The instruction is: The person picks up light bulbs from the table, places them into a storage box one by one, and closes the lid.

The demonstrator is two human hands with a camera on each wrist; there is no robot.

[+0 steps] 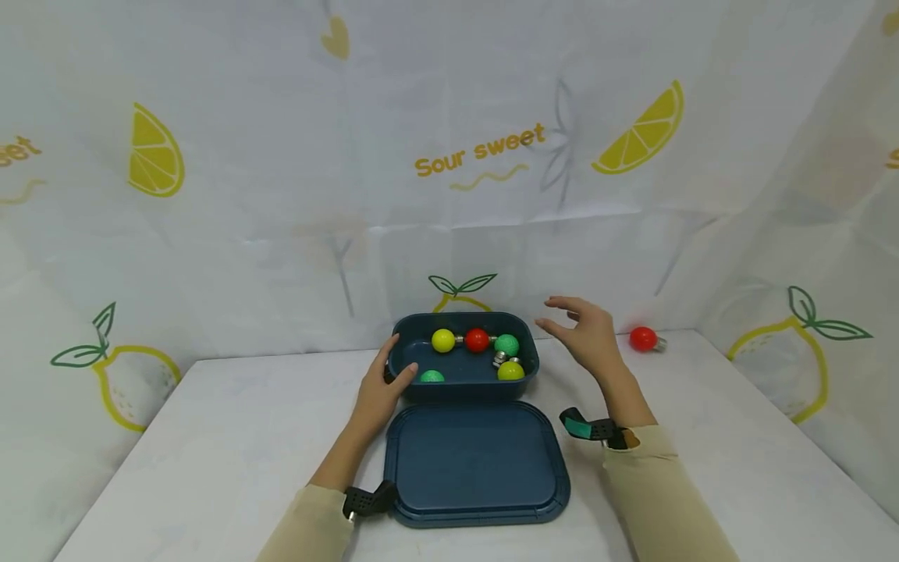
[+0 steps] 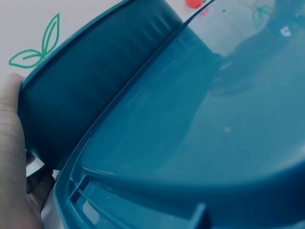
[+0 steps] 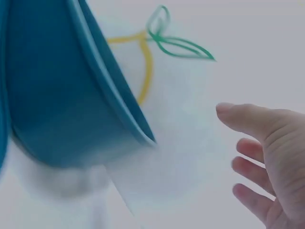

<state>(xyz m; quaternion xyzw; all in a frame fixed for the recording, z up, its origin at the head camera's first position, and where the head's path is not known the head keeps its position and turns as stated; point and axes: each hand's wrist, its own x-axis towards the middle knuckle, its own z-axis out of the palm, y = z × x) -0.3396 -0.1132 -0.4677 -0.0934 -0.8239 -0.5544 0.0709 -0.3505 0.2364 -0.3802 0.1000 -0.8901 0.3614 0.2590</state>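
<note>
A dark blue plastic box stands at the back of the table with several coloured bulbs in it. Inside are a yellow bulb, a red bulb and a green bulb along the back, metal screw bases showing on some. Another yellow bulb and a partly hidden green one are near the front wall. My left hand holds the box's left end, thumb at the front rim. To the right of the box, my right hand is raised with thumb and fingers apart, holding nothing.
A flat dark blue lid lies on the white table just in front of the box. One red bulb with a silver base lies on the table at the back right. A white sheet printed with lemons hangs behind.
</note>
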